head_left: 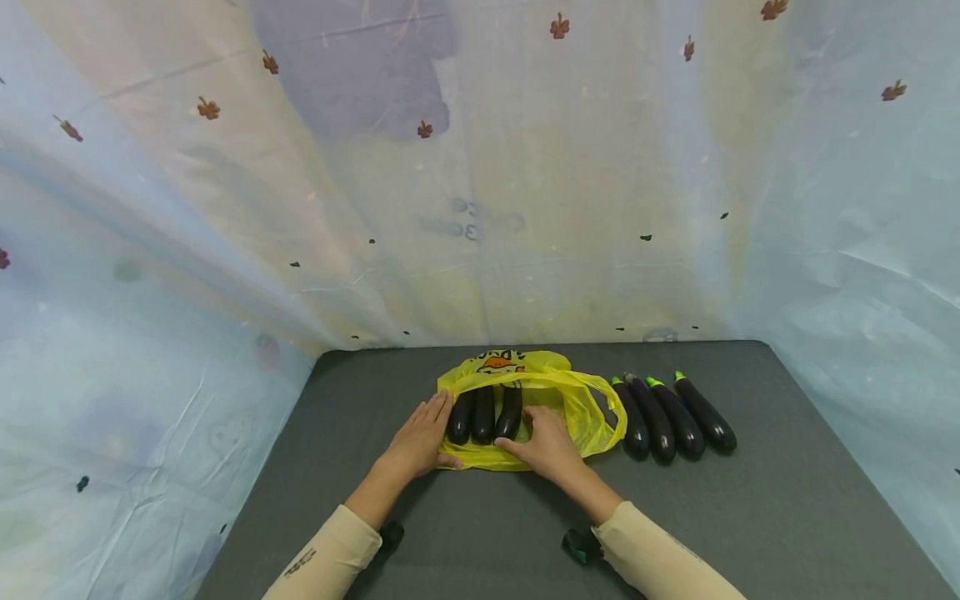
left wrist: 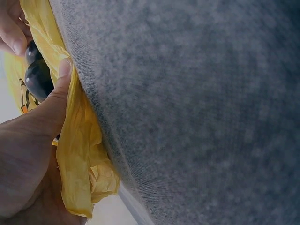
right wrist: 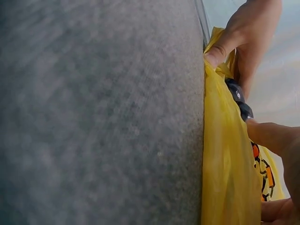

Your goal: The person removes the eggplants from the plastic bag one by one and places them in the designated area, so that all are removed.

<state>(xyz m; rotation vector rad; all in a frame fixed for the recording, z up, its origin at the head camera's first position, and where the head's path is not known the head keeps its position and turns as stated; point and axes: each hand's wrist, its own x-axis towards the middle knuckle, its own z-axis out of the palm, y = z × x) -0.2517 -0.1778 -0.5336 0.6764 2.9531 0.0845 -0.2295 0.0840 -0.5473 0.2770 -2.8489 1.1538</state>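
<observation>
Marked beige sleeves (head_left: 330,554); left hand (head_left: 416,440) pinches a yellow bag (head_left: 551,363), its black lettering unclear; right hand (head_left: 550,446) grips an eggplant (head_left: 509,410).

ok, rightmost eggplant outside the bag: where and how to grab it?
I'd likely grip the rightmost eggplant across mid-body, coming from above and its right side. It lies flat, long and slim, green stem end farthest away; the next eggplant sits close on its left, while nothing lies against its right.
</observation>
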